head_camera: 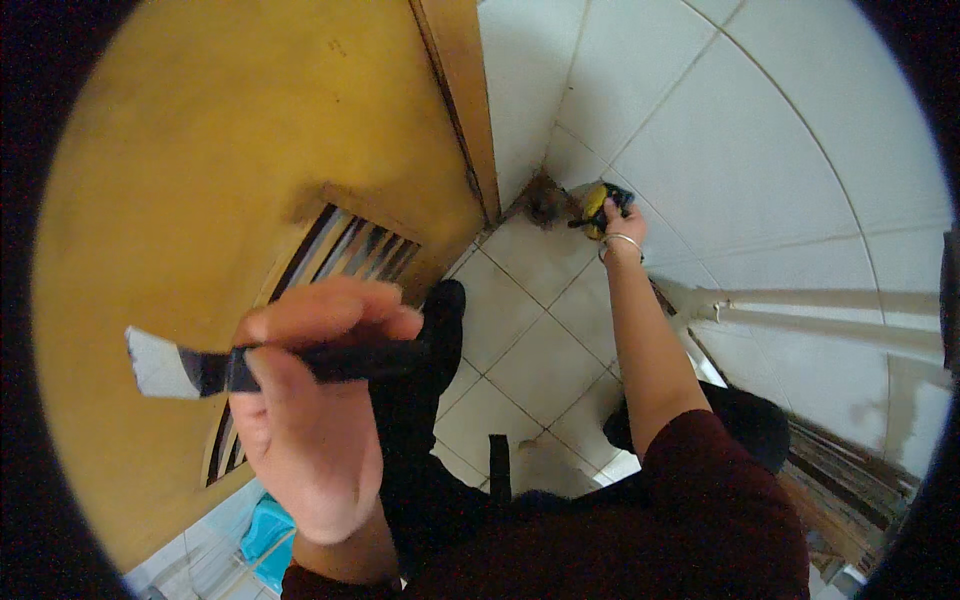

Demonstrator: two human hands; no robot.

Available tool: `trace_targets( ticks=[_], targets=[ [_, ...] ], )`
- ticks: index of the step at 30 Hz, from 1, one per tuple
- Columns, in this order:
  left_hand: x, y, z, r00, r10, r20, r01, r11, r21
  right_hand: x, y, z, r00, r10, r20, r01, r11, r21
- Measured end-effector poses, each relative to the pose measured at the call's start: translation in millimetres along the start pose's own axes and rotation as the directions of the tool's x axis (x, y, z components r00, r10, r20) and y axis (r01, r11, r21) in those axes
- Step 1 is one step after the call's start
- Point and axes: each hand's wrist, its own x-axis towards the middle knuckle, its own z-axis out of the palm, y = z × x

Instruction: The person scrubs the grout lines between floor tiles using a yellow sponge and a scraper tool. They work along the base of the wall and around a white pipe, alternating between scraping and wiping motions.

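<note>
Raised close to the camera, my left hand [315, 405] grips the black handle of a brush-like tool [161, 365] with a broad whitish end that points left. My right hand [624, 221], with a bangle at the wrist, reaches down to the foot of the tiled wall and holds a yellow and black object [598, 210], whose kind I cannot tell. Beside it, a dark, dirty patch [546, 202] marks the corner where the door frame, wall and floor meet.
A yellow door [202, 150] with a louvred vent [360, 244] stands at the left. White wall tiles [742, 157] and pale pipes [817, 315] are at the right. Below lie floor tiles [517, 337]; a turquoise plastic item [270, 536] is at the lower left.
</note>
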Motion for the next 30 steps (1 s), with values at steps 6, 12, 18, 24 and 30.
trace_targets(
  ticks=[6,12,18,24,30],
  targets=[
    [3,1,-9,0.999,-0.03,-0.02,0.03,0.999,0.012,18,59,42,0.983,-0.001,0.184,0.106,0.818,-0.565],
    [0,4,-16,0.995,-0.096,-0.039,0.095,0.995,-0.026,7,37,47,0.968,0.178,0.177,-0.116,0.942,-0.314],
    [-4,9,-11,0.996,-0.085,0.018,0.087,0.98,-0.177,-33,-74,-29,0.999,-0.032,-0.033,0.041,0.947,0.317],
    [-12,20,-19,0.994,-0.101,0.036,0.106,0.979,-0.176,-58,-190,-66,0.923,-0.317,-0.218,0.377,0.858,0.35],
    [-9,23,-13,0.986,-0.165,0.038,0.169,0.97,-0.174,-21,-133,-18,0.976,-0.217,0.005,0.208,0.929,-0.308]
  ],
)
